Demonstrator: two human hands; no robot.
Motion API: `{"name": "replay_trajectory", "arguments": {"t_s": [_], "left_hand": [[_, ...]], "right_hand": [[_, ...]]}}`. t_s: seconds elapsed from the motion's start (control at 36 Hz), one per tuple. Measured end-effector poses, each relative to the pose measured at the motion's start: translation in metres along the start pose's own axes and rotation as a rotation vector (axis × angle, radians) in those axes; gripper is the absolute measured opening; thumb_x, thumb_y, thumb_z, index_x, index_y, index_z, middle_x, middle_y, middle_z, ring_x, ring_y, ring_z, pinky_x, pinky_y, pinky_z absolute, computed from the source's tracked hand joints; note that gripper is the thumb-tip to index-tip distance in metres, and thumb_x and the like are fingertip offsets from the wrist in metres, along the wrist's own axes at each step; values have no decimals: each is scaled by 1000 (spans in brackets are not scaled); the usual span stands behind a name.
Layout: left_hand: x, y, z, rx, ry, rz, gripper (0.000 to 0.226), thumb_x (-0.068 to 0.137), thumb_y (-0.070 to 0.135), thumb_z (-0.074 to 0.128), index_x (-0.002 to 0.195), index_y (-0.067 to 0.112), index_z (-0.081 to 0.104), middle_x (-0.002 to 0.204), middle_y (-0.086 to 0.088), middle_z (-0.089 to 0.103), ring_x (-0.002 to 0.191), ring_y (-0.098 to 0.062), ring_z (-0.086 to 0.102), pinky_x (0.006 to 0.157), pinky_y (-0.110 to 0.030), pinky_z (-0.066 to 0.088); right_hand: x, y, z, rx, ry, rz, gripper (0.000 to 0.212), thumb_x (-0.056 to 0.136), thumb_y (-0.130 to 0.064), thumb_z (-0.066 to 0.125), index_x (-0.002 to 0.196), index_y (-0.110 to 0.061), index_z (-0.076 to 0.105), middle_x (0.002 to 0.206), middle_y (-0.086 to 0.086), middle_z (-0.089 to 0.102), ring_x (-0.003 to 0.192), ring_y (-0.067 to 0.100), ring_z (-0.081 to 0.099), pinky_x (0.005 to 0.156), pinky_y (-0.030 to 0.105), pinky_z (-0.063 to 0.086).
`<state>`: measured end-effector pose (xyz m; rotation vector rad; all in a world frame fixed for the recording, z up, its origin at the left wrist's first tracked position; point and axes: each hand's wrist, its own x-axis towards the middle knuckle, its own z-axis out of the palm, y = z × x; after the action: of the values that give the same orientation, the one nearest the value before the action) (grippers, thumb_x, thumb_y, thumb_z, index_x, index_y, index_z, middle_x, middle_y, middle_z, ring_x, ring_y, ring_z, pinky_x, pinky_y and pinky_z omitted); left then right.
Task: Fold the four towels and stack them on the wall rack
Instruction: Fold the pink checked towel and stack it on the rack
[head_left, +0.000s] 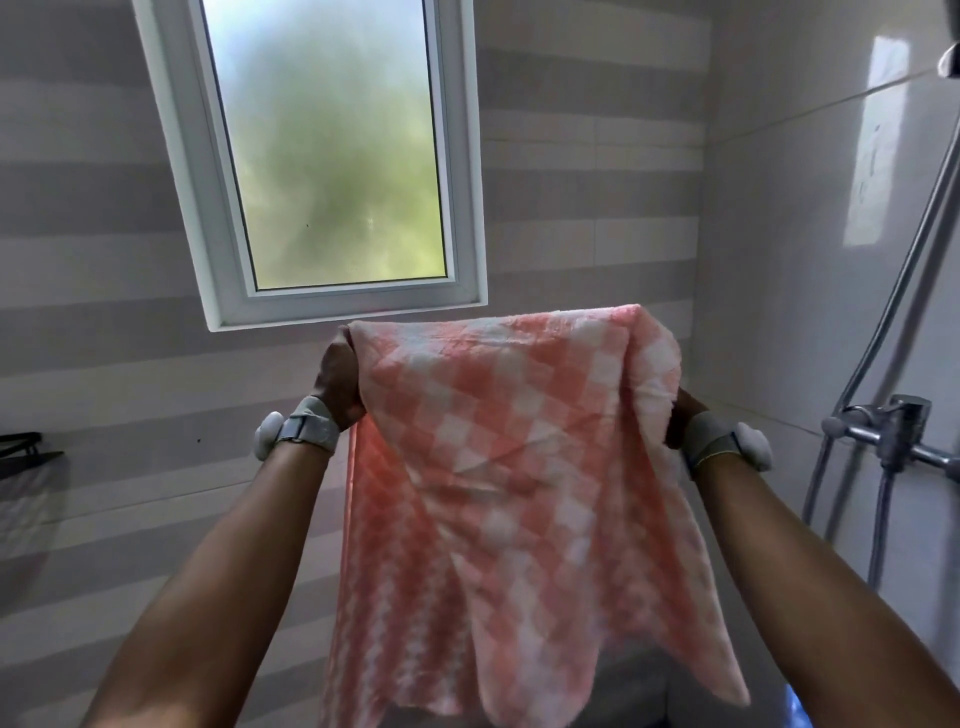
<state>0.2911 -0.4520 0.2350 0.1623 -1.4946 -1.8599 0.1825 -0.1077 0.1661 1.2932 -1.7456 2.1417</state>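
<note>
So the pink checked towel (498, 467) was held up in the air in front of the person, just below the frosted window (332, 150), hanging down loose between both forearms. The left hand (338, 384) had its fingers curled tight round the top left corner. The right hand (681, 422) was holding the bunched-up top right corner, a bit lower than the left, though the cloth flopped over it and hid most of the fingers. There were grey wrist straps with white pods on both arms.

As for the wall rack (23, 449), only a dark sliver of it showed at the far left edge, well apart from the towel, and I couldn't tell what was on it. The shower mixer (893, 434) sat on the right wall.
</note>
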Motion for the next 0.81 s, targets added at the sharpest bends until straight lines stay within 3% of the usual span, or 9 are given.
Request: {"name": "replay_trajectory", "arguments": {"t_s": [0.11, 0.19, 0.25, 0.31, 0.44, 0.5, 0.58, 0.67, 0.81], "left_hand": [[5, 10, -5, -50, 63, 22, 54, 98, 48, 28, 73, 14, 61, 65, -3, 60, 68, -21, 58, 63, -26, 53], [11, 8, -10, 23, 2, 13, 78, 92, 71, 27, 102, 6, 67, 90, -13, 71, 85, -27, 69, 80, -35, 57], [12, 10, -15, 85, -30, -36, 75, 89, 72, 37, 108, 6, 68, 102, -16, 70, 92, -30, 67, 85, -38, 52], [11, 12, -18, 130, -30, -80, 59, 87, 65, 51, 99, 10, 69, 96, -14, 68, 86, -29, 63, 82, -38, 49], [23, 8, -36, 192, 158, -132, 44, 72, 45, 73, 102, 13, 69, 92, -12, 63, 71, -22, 60, 66, -33, 50], [28, 2, -45, 231, 206, -205, 57, 64, 44, 80, 109, 12, 68, 94, -11, 62, 70, -22, 61, 64, -32, 52], [9, -5, -29, 330, 81, -365, 21, 79, 34, 72, 85, 14, 66, 75, -5, 63, 59, -19, 60, 55, -27, 53], [5, -17, -24, 388, 131, -245, 8, 85, 12, 67, 91, 7, 68, 80, -9, 65, 64, -18, 62, 51, -24, 53], [0, -26, -31, 119, 185, -112, 54, 67, 24, 77, 112, -2, 64, 107, -22, 66, 81, -25, 68, 69, -33, 59]], "right_hand": [[20, -13, 23, 18, -71, 97, 34, 105, -11, 37, 137, -4, 47, 126, 5, 62, 112, -5, 59, 83, -5, 34], [88, 6, 9, 101, -199, 203, 46, 91, 20, 35, 125, -1, 58, 103, 0, 72, 83, 5, 68, 78, 18, 56], [100, 28, 5, 59, -74, 237, 50, 79, 13, 33, 111, -5, 67, 71, 0, 63, 55, 13, 51, 50, 25, 42], [104, 31, 7, 56, 46, 271, 48, 73, -1, 34, 103, -6, 71, 61, 3, 53, 51, 17, 38, 51, 26, 29], [128, 49, 14, 126, 105, 360, 36, 93, -33, 63, 119, -8, 65, 113, 15, 67, 88, 21, 61, 80, 36, 49], [129, 57, 16, 0, 39, 418, 36, 89, -26, 73, 118, -6, 64, 109, 15, 69, 89, 21, 63, 82, 34, 52], [128, 67, 15, -123, -30, 433, 24, 90, 1, 63, 114, -2, 65, 89, 12, 69, 74, 21, 63, 62, 22, 53], [124, 67, 14, -116, -28, 266, 47, 92, 9, 50, 132, -13, 60, 103, 8, 63, 77, 18, 56, 63, 16, 49], [111, 65, 9, -12, 62, 134, 52, 94, -5, 49, 139, -32, 52, 135, -4, 56, 117, 13, 58, 100, 24, 45]]}}
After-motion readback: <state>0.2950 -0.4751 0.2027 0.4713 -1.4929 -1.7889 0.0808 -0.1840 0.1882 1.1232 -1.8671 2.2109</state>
